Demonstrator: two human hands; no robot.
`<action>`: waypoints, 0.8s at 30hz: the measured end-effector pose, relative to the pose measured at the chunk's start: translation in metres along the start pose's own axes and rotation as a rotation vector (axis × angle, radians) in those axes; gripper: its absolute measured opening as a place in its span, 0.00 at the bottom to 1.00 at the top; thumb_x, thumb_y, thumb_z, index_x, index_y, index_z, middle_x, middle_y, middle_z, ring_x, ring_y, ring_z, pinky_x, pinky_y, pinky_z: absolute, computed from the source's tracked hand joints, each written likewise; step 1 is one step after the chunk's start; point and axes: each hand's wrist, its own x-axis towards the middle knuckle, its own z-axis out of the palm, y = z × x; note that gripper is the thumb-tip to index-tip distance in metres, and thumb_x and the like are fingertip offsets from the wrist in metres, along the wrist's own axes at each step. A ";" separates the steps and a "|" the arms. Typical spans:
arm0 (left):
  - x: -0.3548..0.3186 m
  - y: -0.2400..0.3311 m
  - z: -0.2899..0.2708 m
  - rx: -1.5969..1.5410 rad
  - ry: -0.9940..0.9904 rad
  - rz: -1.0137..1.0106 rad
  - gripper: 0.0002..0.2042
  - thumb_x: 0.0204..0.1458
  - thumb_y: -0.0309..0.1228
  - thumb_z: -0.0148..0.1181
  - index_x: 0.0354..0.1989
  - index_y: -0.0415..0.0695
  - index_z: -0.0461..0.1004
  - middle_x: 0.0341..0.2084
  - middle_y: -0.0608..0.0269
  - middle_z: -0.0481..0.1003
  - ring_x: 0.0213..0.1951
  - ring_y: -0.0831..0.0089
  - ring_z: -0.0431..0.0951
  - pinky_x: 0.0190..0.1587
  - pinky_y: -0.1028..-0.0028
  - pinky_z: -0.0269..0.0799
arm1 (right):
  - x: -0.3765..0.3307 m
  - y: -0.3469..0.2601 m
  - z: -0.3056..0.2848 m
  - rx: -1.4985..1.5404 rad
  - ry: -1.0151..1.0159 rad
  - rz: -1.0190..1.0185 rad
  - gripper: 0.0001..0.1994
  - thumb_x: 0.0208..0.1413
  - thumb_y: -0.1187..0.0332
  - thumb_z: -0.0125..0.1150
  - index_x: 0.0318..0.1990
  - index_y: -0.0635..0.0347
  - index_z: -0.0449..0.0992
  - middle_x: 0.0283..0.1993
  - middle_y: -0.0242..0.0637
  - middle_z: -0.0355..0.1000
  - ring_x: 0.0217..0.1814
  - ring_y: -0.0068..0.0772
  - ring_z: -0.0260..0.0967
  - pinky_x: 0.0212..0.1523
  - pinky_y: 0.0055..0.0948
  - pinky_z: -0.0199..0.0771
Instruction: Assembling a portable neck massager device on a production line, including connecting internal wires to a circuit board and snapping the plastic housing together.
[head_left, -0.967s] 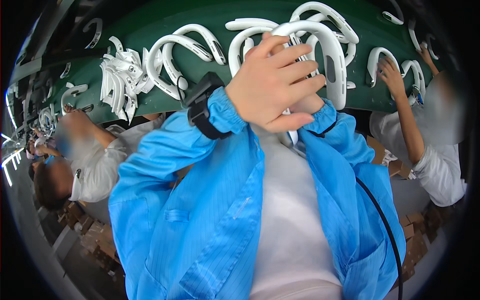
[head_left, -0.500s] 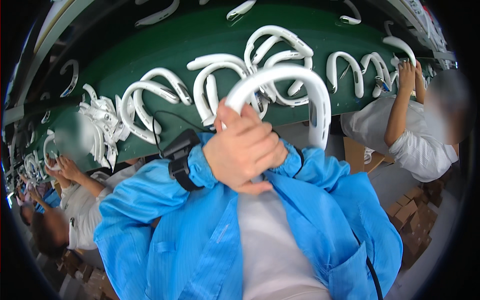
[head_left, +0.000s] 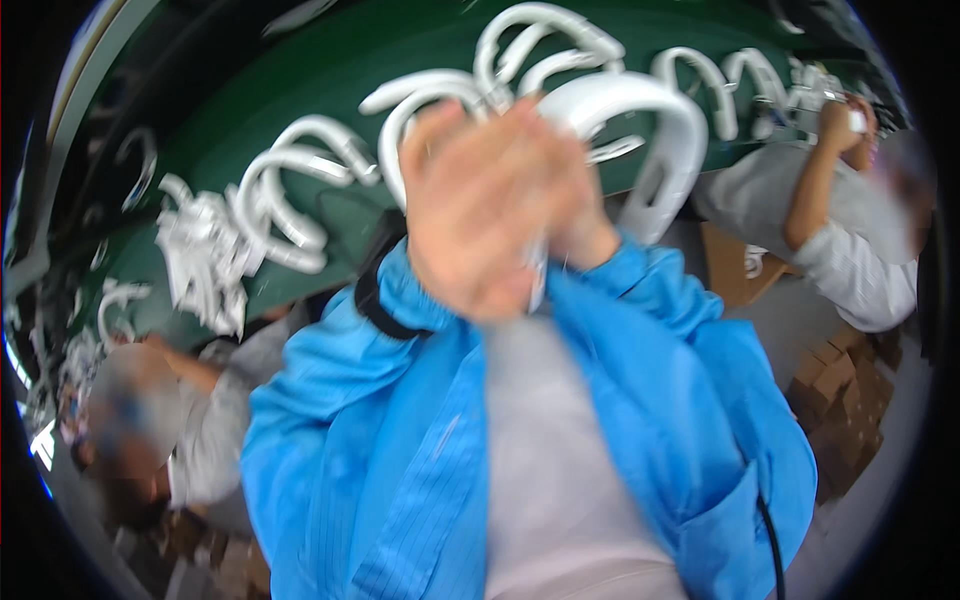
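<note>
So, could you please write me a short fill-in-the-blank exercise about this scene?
1. The white neckband beside the blurred hands extends toward the wearer's ____ side.
2. The wearer's open jacket is coloured ____.
3. The worktable is coloured ____.
4. The heap of curved white shells lies on the picture's ____ side.
Missing words: right; blue; green; left.

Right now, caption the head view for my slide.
Blurred left hand and right hand close together at a curved white piece, by a green table bearing similar pieces.
</note>
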 end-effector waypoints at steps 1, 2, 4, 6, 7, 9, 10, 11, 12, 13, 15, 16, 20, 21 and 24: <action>-0.005 -0.004 0.003 -0.128 0.190 -0.268 0.29 0.58 0.48 0.29 0.44 0.33 0.70 0.42 0.45 0.72 0.48 0.55 0.71 0.55 0.60 0.59 | 0.004 -0.024 -0.001 0.342 -0.301 0.059 0.15 0.55 0.56 0.52 0.39 0.60 0.65 0.20 0.39 0.69 0.18 0.25 0.66 0.20 0.23 0.66; -0.008 -0.003 0.009 -0.271 0.306 -0.525 0.27 0.58 0.46 0.30 0.43 0.34 0.71 0.42 0.48 0.73 0.47 0.57 0.71 0.53 0.64 0.60 | 0.008 -0.029 0.002 0.350 -0.288 0.034 0.14 0.55 0.57 0.53 0.36 0.59 0.64 0.17 0.40 0.67 0.16 0.25 0.63 0.16 0.22 0.63; -0.004 -0.008 0.018 -0.524 0.453 -0.887 0.26 0.58 0.45 0.30 0.46 0.36 0.70 0.42 0.52 0.73 0.46 0.62 0.71 0.50 0.68 0.62 | 0.016 -0.028 0.005 0.336 -0.284 0.014 0.15 0.54 0.57 0.53 0.32 0.60 0.65 0.16 0.39 0.66 0.15 0.24 0.62 0.14 0.22 0.62; -0.008 -0.008 0.021 -0.689 0.413 -1.003 0.26 0.59 0.46 0.30 0.50 0.36 0.66 0.44 0.52 0.72 0.47 0.64 0.71 0.48 0.68 0.64 | 0.012 -0.027 0.009 0.336 -0.314 0.050 0.15 0.54 0.56 0.54 0.32 0.60 0.65 0.16 0.39 0.66 0.15 0.24 0.62 0.14 0.21 0.61; -0.007 -0.001 0.026 -0.727 0.428 -0.999 0.26 0.59 0.46 0.30 0.50 0.36 0.66 0.42 0.52 0.72 0.46 0.65 0.71 0.47 0.70 0.65 | 0.010 -0.025 0.011 0.323 -0.331 0.059 0.15 0.54 0.56 0.54 0.32 0.61 0.66 0.15 0.39 0.66 0.15 0.24 0.63 0.14 0.21 0.61; -0.009 0.013 0.028 -0.766 0.328 -1.076 0.26 0.60 0.45 0.30 0.49 0.35 0.66 0.41 0.52 0.73 0.43 0.67 0.72 0.46 0.71 0.65 | 0.004 -0.017 0.018 0.327 -0.284 0.059 0.15 0.54 0.57 0.53 0.30 0.61 0.67 0.15 0.37 0.66 0.15 0.23 0.63 0.14 0.21 0.61; -0.016 0.012 0.037 -0.784 0.396 -1.042 0.25 0.60 0.45 0.29 0.48 0.35 0.66 0.41 0.51 0.73 0.41 0.68 0.72 0.46 0.72 0.66 | 0.001 -0.017 0.020 0.269 -0.263 0.040 0.15 0.54 0.57 0.53 0.29 0.62 0.68 0.15 0.36 0.66 0.15 0.23 0.63 0.14 0.21 0.60; -0.018 0.012 0.037 -0.779 0.397 -1.050 0.25 0.60 0.45 0.29 0.48 0.35 0.66 0.41 0.51 0.73 0.41 0.68 0.72 0.46 0.72 0.66 | -0.001 -0.016 0.021 0.210 -0.237 0.019 0.15 0.54 0.57 0.53 0.27 0.62 0.68 0.15 0.35 0.66 0.14 0.23 0.62 0.13 0.21 0.60; -0.019 0.012 0.036 -0.875 0.472 -1.169 0.25 0.60 0.45 0.29 0.49 0.36 0.66 0.42 0.52 0.73 0.43 0.68 0.72 0.47 0.72 0.67 | -0.003 -0.016 0.020 0.250 -0.265 0.068 0.14 0.53 0.59 0.54 0.26 0.62 0.69 0.18 0.33 0.67 0.17 0.21 0.63 0.17 0.20 0.62; -0.021 0.011 0.036 -0.971 0.548 -1.287 0.26 0.59 0.45 0.28 0.49 0.38 0.67 0.42 0.53 0.73 0.45 0.69 0.73 0.48 0.73 0.67 | -0.004 -0.013 0.021 0.253 -0.267 0.075 0.14 0.53 0.59 0.54 0.26 0.62 0.69 0.18 0.33 0.67 0.17 0.21 0.63 0.17 0.20 0.62; -0.034 0.012 0.034 -0.905 0.533 -1.281 0.24 0.59 0.44 0.30 0.49 0.37 0.66 0.40 0.53 0.73 0.43 0.68 0.73 0.48 0.72 0.67 | -0.010 -0.006 0.023 0.199 -0.312 0.005 0.10 0.52 0.63 0.56 0.29 0.61 0.71 0.24 0.31 0.68 0.26 0.19 0.65 0.25 0.20 0.65; -0.037 0.016 0.034 -0.844 0.537 -1.288 0.23 0.59 0.42 0.30 0.48 0.37 0.66 0.40 0.53 0.73 0.43 0.68 0.73 0.48 0.72 0.67 | -0.014 -0.005 0.021 0.173 -0.349 -0.004 0.09 0.51 0.66 0.57 0.35 0.61 0.71 0.32 0.31 0.69 0.34 0.19 0.66 0.34 0.21 0.67; -0.045 0.017 0.043 -0.759 0.515 -1.245 0.21 0.59 0.41 0.30 0.47 0.37 0.64 0.41 0.56 0.71 0.43 0.69 0.70 0.47 0.71 0.66 | -0.024 0.001 0.019 0.247 -0.307 0.016 0.13 0.51 0.68 0.56 0.43 0.62 0.67 0.38 0.34 0.68 0.40 0.23 0.67 0.42 0.25 0.68; -0.045 0.017 0.044 -0.749 0.485 -1.236 0.21 0.60 0.42 0.29 0.45 0.36 0.63 0.42 0.55 0.69 0.42 0.68 0.69 0.47 0.70 0.64 | -0.024 0.001 0.019 0.247 -0.304 0.023 0.13 0.51 0.68 0.56 0.43 0.62 0.67 0.38 0.34 0.68 0.40 0.23 0.67 0.42 0.25 0.68; -0.074 -0.012 0.055 -0.806 0.430 -0.920 0.22 0.62 0.42 0.28 0.47 0.37 0.64 0.41 0.57 0.71 0.43 0.70 0.69 0.48 0.73 0.64 | -0.031 -0.001 0.023 0.158 -0.321 0.018 0.18 0.53 0.61 0.52 0.48 0.61 0.67 0.40 0.34 0.66 0.42 0.21 0.64 0.42 0.21 0.64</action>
